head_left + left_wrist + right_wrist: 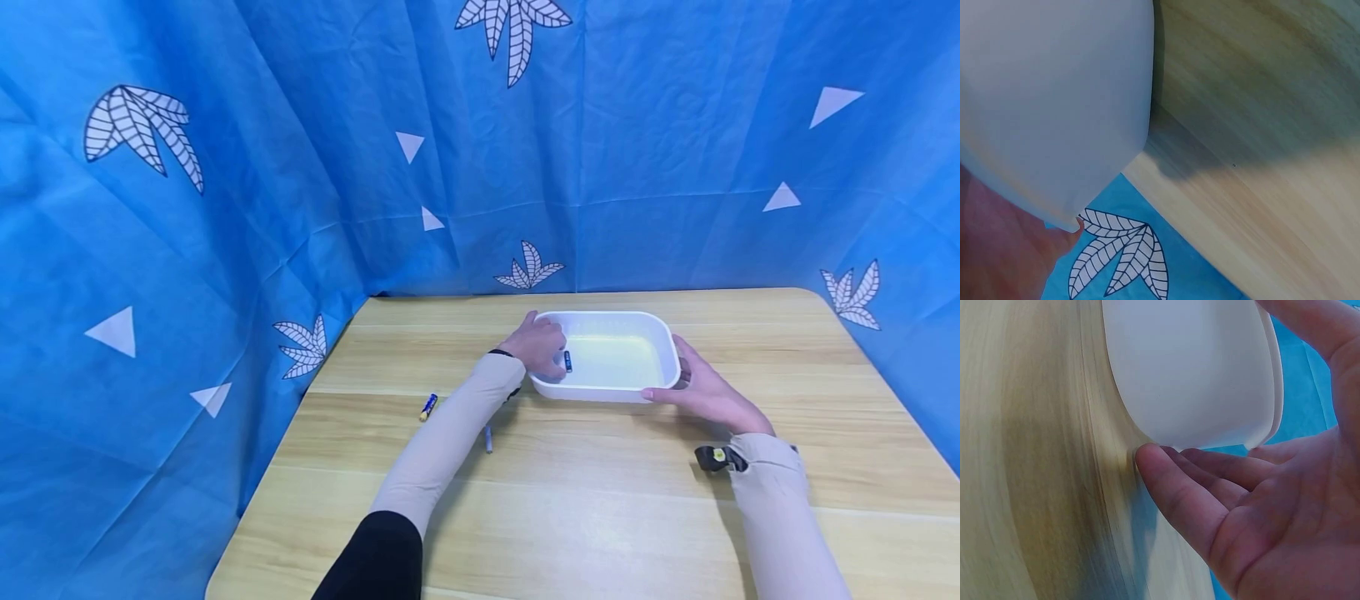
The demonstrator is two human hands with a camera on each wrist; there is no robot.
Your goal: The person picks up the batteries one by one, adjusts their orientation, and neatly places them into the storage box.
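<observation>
A white rectangular tub [615, 396] stands on the wooden table. Over its left rim reaches my left hand [534, 346], its fingers bent inside; a small dark-blue battery [567, 361] is right beside the fingertips. Whether they pinch it cannot be made out. In the left wrist view the tub's outer wall [1066, 94] hides most of that hand [1010, 244]. My right hand [708, 392] holds the tub's right end, its thumb at the near corner. In the right wrist view this hand [1272, 506] has its fingers spread around the tub's end wall [1191, 375].
Left of the tub, a blue-and-gold battery [428, 407] lies on the table [600, 517]. Another thin, pale-blue stick-like thing [488, 439] lies partly behind the left sleeve. A blue leaf-printed curtain [480, 167] hangs around the table's far and left edges.
</observation>
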